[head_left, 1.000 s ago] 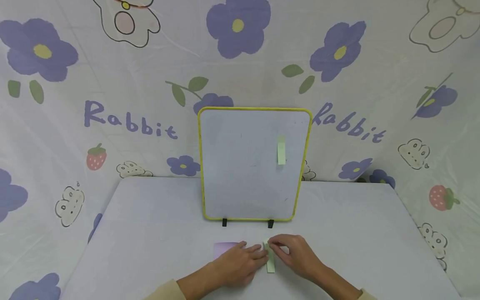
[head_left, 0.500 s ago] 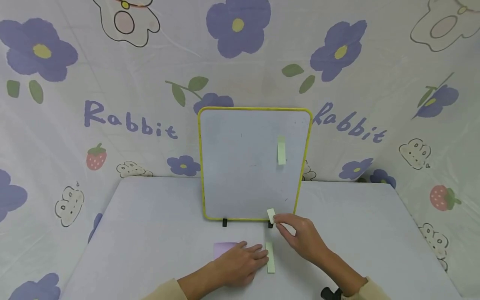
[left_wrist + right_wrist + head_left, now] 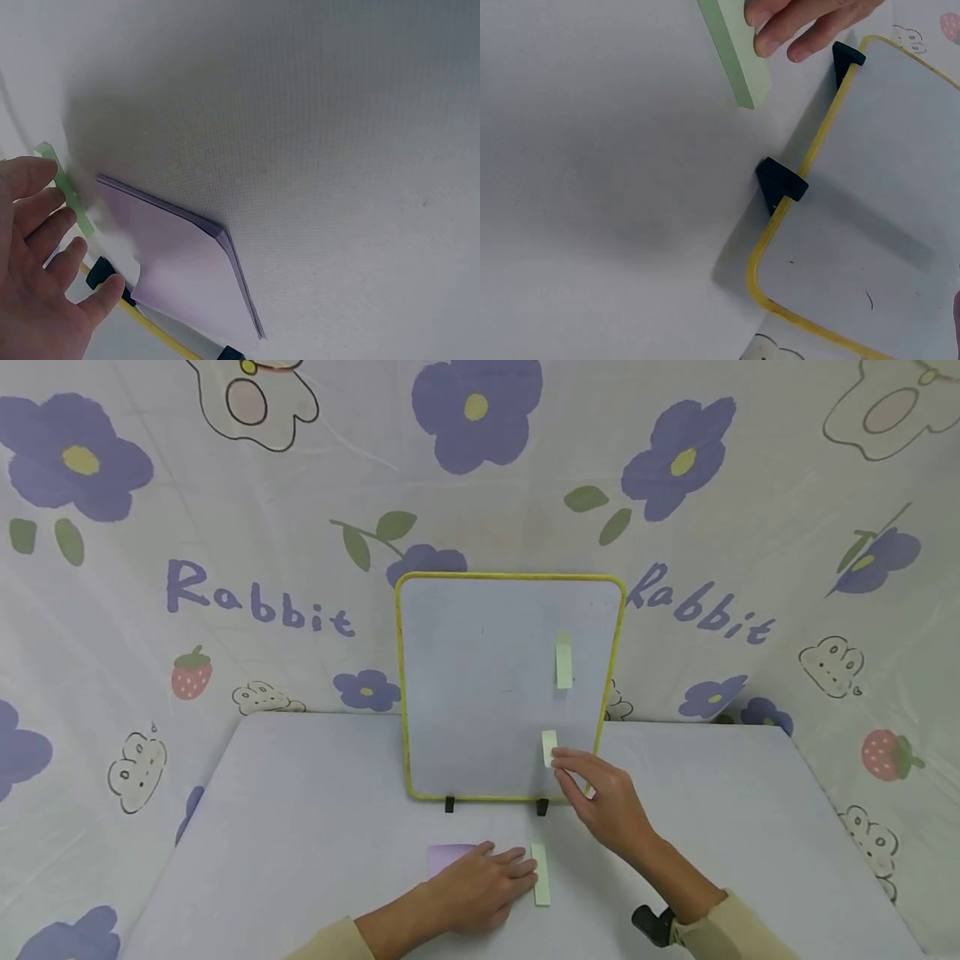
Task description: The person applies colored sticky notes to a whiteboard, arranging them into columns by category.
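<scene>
My right hand (image 3: 611, 806) pinches a small pale-green sticky note (image 3: 549, 745) between thumb and fingers, in front of the lower right of the whiteboard (image 3: 480, 693). On the table, my left hand (image 3: 480, 889) lies with fingers spread, its fingertips against the side of a narrow green sticky-note pad (image 3: 542, 885). That hand partly covers a purple sticky-note pad (image 3: 448, 858), which looks thick and square-cornered in the left wrist view. Another green sticky note (image 3: 563, 664) is stuck upright on the board's upper right.
The whiteboard's yellow frame (image 3: 510, 577) stands on two black feet (image 3: 542, 807) at the middle of the white table (image 3: 300, 827). Behind hangs a cloth (image 3: 517, 518) printed with flowers and rabbits. A black object (image 3: 651, 925) sits at my right wrist.
My right hand has pulled the green sticky note off the pad and raised it up and forward to the whiteboard. The left hand has stayed in place.
</scene>
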`<state>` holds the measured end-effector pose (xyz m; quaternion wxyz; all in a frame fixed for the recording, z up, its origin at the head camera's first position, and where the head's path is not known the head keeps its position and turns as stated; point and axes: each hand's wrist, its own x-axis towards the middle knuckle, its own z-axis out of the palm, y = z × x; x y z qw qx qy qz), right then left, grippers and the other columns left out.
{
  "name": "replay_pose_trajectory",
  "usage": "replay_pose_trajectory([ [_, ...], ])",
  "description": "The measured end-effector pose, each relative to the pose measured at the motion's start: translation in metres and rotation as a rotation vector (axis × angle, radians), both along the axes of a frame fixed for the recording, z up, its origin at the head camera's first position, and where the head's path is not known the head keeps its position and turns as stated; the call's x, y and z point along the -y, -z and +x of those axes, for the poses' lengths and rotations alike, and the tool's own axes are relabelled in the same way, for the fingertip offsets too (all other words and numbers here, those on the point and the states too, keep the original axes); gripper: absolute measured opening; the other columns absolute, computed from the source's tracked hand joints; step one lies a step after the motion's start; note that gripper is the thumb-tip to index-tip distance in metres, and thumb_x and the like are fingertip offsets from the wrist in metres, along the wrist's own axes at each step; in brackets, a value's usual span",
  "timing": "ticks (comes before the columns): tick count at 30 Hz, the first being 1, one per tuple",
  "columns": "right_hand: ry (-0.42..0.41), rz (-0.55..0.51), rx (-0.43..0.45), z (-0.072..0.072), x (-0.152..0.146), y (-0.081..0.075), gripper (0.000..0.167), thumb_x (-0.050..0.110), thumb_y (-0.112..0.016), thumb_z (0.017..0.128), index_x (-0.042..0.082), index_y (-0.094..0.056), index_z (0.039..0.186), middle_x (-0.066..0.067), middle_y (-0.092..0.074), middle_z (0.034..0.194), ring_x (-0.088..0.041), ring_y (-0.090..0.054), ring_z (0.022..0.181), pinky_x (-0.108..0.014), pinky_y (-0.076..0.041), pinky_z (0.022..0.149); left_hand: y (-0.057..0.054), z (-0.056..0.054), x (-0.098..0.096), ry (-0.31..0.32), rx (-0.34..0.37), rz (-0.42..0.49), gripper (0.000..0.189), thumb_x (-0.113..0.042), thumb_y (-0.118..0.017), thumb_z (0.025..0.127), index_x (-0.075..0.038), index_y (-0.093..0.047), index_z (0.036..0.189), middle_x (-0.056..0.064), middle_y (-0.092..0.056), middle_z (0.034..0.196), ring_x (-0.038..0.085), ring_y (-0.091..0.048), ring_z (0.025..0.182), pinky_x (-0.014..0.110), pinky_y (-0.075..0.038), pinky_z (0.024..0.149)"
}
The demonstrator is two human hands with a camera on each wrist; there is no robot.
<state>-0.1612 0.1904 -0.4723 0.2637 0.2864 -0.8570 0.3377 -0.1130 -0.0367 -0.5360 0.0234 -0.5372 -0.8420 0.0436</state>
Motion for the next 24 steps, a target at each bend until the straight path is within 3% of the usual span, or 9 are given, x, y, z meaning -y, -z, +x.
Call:
replay_pose_trajectory([
  [4,0.022,-0.023,-0.028,-0.007,0.000,0.001,0.020,-0.005,-0.075,0.083,0.000,-0.074,0.103,-0.010,-0.073,0.113,-0.024,-0.070,0.103,-0.035,-0.055,0.082,0.000,0.000,0.000,-0.001,-0.007,0.000,0.044,-0.028,-0.060,0.095,-0.020,-0.060,0.138,-0.007,-0.055,0.143,0.013,-0.049,0.133,0.039,-0.049,0.097],
  [17,0.047,-0.072,-0.097,-0.020,-0.002,-0.006,0.021,-0.006,-0.073,0.083,-0.001,-0.074,0.103,-0.014,-0.072,0.113,-0.030,-0.070,0.104,-0.014,-0.043,0.097,-0.005,-0.001,0.002,-0.002,0.040,0.001,0.044,-0.027,-0.061,0.095,-0.019,-0.060,0.138,-0.006,-0.054,0.144,0.014,-0.049,0.134,0.040,-0.048,0.099],
  [20,0.050,-0.069,-0.103,-0.021,-0.002,-0.007,0.021,-0.006,-0.073,0.083,-0.001,-0.075,0.103,-0.013,-0.072,0.114,-0.030,-0.070,0.104,-0.015,-0.045,0.096,-0.003,0.000,0.002,-0.002,0.036,-0.003,0.044,-0.028,-0.061,0.095,-0.020,-0.059,0.138,-0.007,-0.054,0.145,0.014,-0.048,0.135,0.040,-0.048,0.099],
  [24,0.060,-0.057,-0.111,-0.022,-0.002,-0.006,0.021,-0.006,-0.073,0.083,-0.001,-0.075,0.103,-0.012,-0.072,0.115,-0.028,-0.070,0.104,-0.027,-0.052,0.089,-0.002,0.000,0.001,-0.005,0.029,-0.003,0.044,-0.028,-0.060,0.095,-0.020,-0.059,0.138,-0.007,-0.054,0.145,0.014,-0.048,0.135,0.040,-0.047,0.099],
])
